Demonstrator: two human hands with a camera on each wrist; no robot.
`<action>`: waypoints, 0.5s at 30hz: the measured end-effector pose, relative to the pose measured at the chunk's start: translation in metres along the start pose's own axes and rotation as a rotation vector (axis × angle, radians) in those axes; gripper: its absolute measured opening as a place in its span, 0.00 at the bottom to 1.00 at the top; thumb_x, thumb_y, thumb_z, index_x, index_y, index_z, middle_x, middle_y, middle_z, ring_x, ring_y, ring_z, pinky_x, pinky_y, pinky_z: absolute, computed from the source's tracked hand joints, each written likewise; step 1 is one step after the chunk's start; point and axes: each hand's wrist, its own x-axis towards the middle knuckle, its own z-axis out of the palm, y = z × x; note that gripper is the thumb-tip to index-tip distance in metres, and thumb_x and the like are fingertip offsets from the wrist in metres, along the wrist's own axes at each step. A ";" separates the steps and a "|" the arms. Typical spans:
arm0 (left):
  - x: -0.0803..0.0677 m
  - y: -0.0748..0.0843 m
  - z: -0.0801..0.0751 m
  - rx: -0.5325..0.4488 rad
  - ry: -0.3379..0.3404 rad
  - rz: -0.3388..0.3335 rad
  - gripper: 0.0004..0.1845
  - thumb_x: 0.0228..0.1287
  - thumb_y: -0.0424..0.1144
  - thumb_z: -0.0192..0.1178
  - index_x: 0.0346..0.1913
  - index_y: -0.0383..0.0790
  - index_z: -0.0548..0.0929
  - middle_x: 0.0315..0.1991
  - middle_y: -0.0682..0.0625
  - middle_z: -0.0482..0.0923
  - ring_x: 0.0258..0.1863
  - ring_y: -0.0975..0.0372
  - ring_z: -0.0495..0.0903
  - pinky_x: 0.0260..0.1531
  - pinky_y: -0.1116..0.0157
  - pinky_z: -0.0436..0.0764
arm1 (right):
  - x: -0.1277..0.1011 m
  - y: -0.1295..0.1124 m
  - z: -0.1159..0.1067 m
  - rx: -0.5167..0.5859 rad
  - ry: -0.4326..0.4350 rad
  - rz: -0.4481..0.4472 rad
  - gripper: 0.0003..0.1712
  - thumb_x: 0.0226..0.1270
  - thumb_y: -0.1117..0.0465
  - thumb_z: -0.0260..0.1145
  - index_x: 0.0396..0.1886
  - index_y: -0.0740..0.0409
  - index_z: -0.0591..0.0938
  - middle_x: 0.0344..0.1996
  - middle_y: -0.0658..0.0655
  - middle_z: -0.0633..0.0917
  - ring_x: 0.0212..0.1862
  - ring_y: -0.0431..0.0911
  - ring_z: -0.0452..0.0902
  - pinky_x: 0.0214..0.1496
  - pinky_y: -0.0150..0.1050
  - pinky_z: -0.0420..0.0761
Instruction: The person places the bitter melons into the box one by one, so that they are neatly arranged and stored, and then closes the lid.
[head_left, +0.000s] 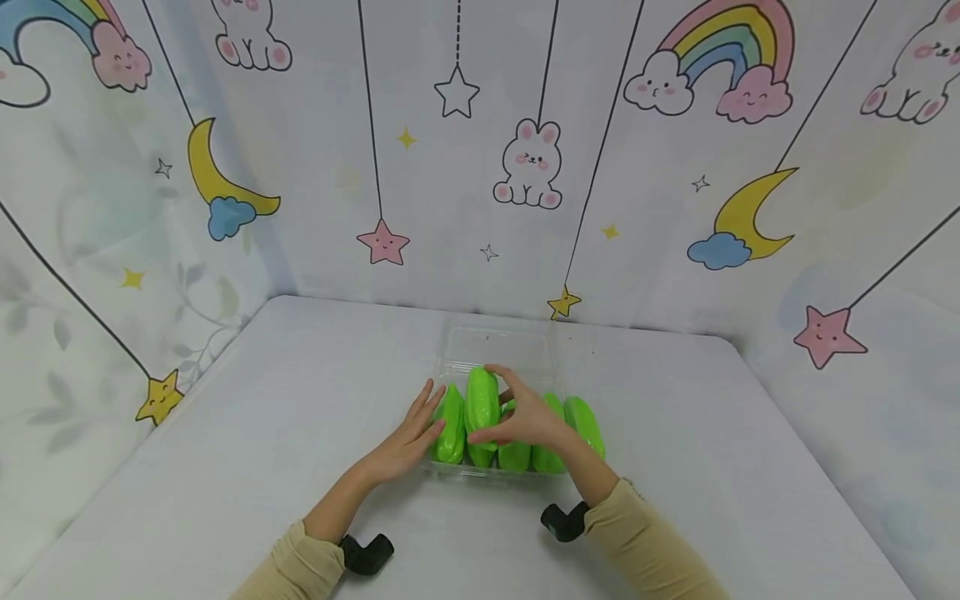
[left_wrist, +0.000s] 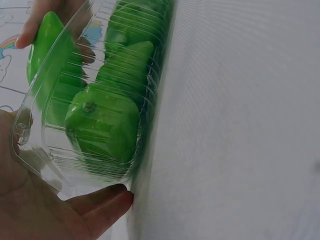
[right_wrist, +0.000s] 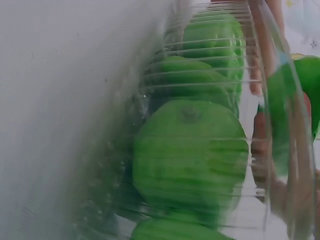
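A clear plastic box (head_left: 495, 472) holds several bright green, ridged pieces shaped like cucumbers, one (head_left: 450, 429) at its left end. My right hand (head_left: 531, 419) pinches another green cucumber-shaped piece (head_left: 482, 400) between thumb and fingers, tilted up above the others. My left hand (head_left: 407, 440) lies at the box's left side with fingers extended; in the left wrist view its palm (left_wrist: 35, 205) is against the box corner. The rightmost green piece (head_left: 585, 425) slants at the right end; I cannot tell whether it is inside or beside the box.
The box's clear lid (head_left: 501, 346) stands open toward the back. White cloth covers the table (head_left: 315, 358), which meets a patterned curtain (head_left: 465, 183) behind. Black wrist-worn devices, left (head_left: 367, 554) and right (head_left: 564, 522), sit below the forearms.
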 end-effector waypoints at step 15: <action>0.000 0.001 0.000 -0.001 -0.004 0.000 0.30 0.74 0.46 0.36 0.72 0.42 0.41 0.72 0.43 0.27 0.70 0.49 0.31 0.61 0.41 0.45 | 0.003 0.003 0.016 -0.078 0.042 -0.005 0.62 0.37 0.49 0.79 0.70 0.46 0.53 0.49 0.68 0.72 0.21 0.46 0.79 0.26 0.40 0.79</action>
